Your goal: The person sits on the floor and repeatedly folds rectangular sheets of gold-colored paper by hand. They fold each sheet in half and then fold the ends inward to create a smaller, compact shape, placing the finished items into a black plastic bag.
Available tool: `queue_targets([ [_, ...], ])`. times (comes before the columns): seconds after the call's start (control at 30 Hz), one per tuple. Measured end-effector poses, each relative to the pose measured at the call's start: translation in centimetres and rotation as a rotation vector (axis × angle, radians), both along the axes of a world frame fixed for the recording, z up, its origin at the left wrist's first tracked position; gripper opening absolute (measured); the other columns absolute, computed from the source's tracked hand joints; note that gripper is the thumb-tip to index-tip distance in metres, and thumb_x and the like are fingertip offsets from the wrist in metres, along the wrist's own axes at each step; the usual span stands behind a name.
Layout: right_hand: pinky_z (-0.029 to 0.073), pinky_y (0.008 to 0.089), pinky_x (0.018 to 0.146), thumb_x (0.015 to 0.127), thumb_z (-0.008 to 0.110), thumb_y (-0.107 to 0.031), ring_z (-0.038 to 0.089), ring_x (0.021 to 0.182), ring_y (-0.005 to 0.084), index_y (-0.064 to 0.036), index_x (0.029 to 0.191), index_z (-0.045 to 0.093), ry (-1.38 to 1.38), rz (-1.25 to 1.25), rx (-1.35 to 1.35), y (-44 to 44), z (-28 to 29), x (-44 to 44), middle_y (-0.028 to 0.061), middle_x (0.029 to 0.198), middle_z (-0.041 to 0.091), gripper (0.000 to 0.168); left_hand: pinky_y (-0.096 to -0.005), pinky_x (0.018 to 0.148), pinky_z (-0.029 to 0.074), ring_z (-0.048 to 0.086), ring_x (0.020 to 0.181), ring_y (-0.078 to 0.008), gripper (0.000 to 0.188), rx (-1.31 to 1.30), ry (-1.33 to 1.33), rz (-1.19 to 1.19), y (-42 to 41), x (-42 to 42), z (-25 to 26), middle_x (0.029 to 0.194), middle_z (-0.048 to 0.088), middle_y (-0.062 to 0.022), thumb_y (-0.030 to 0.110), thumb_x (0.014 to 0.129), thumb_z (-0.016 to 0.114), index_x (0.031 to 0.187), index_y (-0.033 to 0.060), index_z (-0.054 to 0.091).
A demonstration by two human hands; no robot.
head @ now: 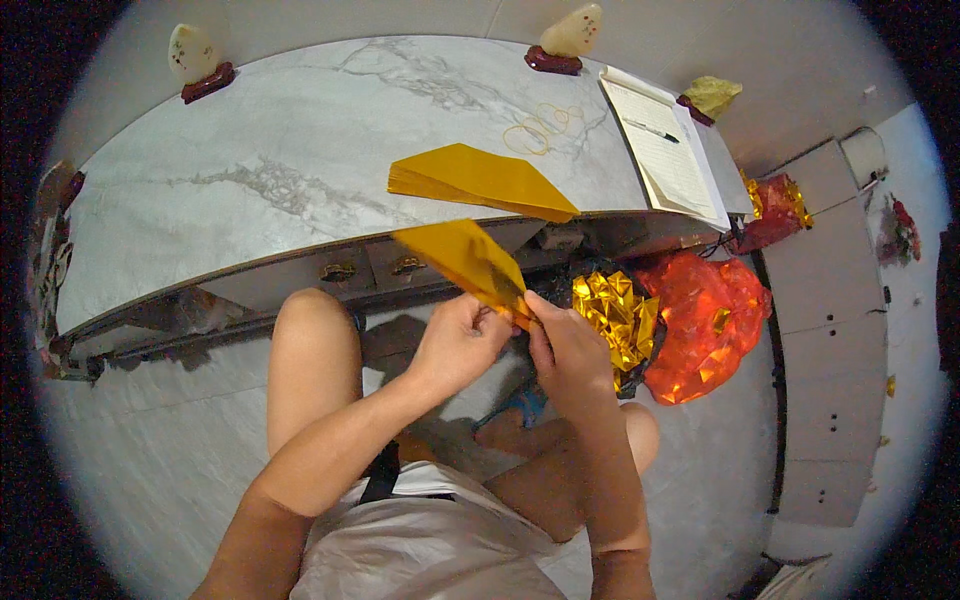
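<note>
Between my two hands is a folded gold foil paper (472, 259), held at its lower right end and tilted up to the left, just off the table's front edge. My left hand (469, 334) has its fingers curled in on the paper's lower end. My right hand (568, 345) pinches the same end from the right, thumb and fingers around it. Behind, a stack of gold paper (480, 180) lies at the edge of the marble-patterned table (300, 120). Folded gold foil pieces (615, 311) fill a dark bag to the right of my right hand.
Rubber bands (536, 135), a writing pad (664, 161) with a pen (651, 130) and decorative stones on stands (196, 64) are on the table. A red plastic bag (705, 330) with gold pieces stands on the floor at right, beside a row of grey cabinets (832, 337).
</note>
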State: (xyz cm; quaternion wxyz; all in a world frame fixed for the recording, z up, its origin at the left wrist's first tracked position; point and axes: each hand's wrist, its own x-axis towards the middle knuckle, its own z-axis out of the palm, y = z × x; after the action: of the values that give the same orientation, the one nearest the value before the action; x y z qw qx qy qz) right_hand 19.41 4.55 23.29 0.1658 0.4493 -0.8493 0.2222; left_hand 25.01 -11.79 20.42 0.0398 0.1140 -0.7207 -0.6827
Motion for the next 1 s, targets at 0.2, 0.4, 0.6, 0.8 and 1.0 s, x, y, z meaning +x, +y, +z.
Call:
queue_targets([
  [0.2,0.055,0.0404,0.065,0.089,0.065,-0.008,0.063,0.077,0.0263,-0.008,0.129,0.058,0.021,-0.081,0.167,0.7,-0.6,0.1,0.0047,0.082,0.061,0.041,-0.0353,0.072,0.052,0.068,0.08,-0.0272,0.021,-0.166,0.217,0.107,0.4,0.2,-1.3,0.089,0.071,-0.0116,0.016,0.092,0.06,0.103,0.0009,0.069],
  [0.4,0.054,0.043,0.066,0.087,0.065,-0.008,0.063,0.076,0.0298,-0.013,0.134,0.055,-0.13,-0.123,0.007,1.4,-0.6,0.7,0.0082,0.083,0.06,0.048,-0.0379,0.087,0.051,0.067,0.102,-0.0278,0.024,-0.071,0.123,0.104,0.3,0.0,-1.5,0.109,0.07,-0.0132,0.016,0.097,0.058,0.114,0.0007,0.065],
  [0.6,0.054,0.0439,0.069,0.086,0.064,-0.005,0.064,0.081,0.0347,-0.009,0.14,0.051,-0.345,-0.018,-0.064,2.3,-1.2,-0.3,0.0132,0.092,0.059,0.055,-0.0368,0.09,0.051,0.066,0.105,-0.0269,0.028,-0.063,0.013,-0.077,0.6,1.0,-0.8,0.113,0.068,-0.0132,0.017,0.096,0.057,0.12,0.0015,0.062],
  [0.8,0.052,0.046,0.066,0.09,0.06,-0.005,0.062,0.079,0.0364,-0.007,0.129,0.056,-0.319,-0.026,-0.014,4.4,-0.8,-1.0,0.0144,0.091,0.057,0.04,-0.0309,0.092,0.051,0.061,0.112,-0.0194,0.041,0.091,0.127,-0.004,-1.4,-1.0,-1.7,0.122,0.061,-0.0133,0.002,0.095,0.048,0.136,0.0074,0.05],
  [1.0,0.048,0.0437,0.062,0.093,0.055,-0.003,0.058,0.071,0.034,-0.008,0.123,0.061,-0.403,-0.041,-0.221,6.3,-1.1,-2.0,0.0145,0.084,0.054,0.031,-0.0317,0.11,0.04,0.054,0.13,-0.0222,0.04,-0.006,0.3,-0.218,-2.4,-2.4,1.1,0.139,0.057,-0.0114,-0.012,0.091,0.043,0.12,0.0048,0.064],
])
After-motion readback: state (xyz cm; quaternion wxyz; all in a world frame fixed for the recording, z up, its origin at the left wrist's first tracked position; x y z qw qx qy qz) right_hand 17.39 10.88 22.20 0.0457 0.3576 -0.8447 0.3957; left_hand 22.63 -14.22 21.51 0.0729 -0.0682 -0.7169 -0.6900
